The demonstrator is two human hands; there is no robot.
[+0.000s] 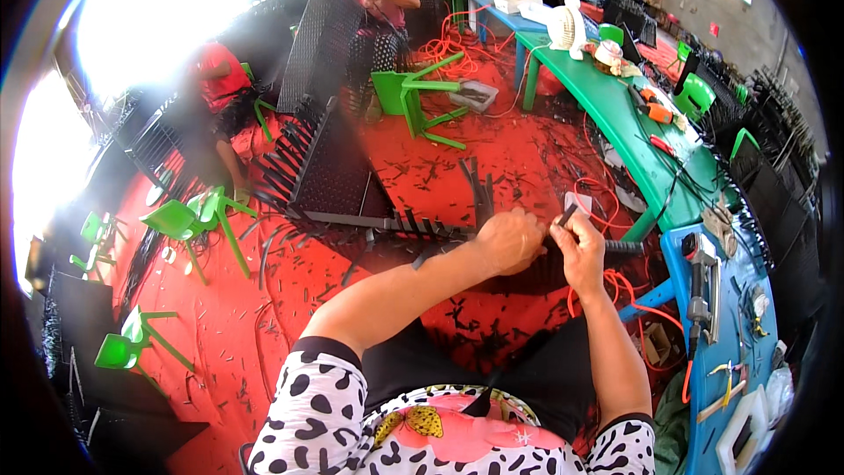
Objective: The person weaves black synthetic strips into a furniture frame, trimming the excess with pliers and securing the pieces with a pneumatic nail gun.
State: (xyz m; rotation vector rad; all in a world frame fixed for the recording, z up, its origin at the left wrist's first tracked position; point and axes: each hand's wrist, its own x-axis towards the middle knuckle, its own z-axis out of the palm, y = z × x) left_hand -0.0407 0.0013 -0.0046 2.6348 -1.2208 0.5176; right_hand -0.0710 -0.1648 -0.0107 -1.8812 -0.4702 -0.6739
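Note:
My right hand [580, 252] pinches the end of a short black strip [569, 214] between thumb and fingers. Close beside it, my left hand [512, 241] is closed with its fingers curled, and whatever lies in it is hidden. Both hands are over the near edge of a black woven frame [347, 167] that has loose strip ends [286, 154] sticking out along its sides. A pair of upright black strips [477, 185] rises just beyond my left hand.
Black scraps litter the red floor [299, 290]. Green chairs [233, 220] stand at left, with a tipped one [418, 97] ahead. At right are a green table [615, 92] and a blue table [743, 299] bearing tools, plus an orange hose [629, 286]. Two people sit at the back.

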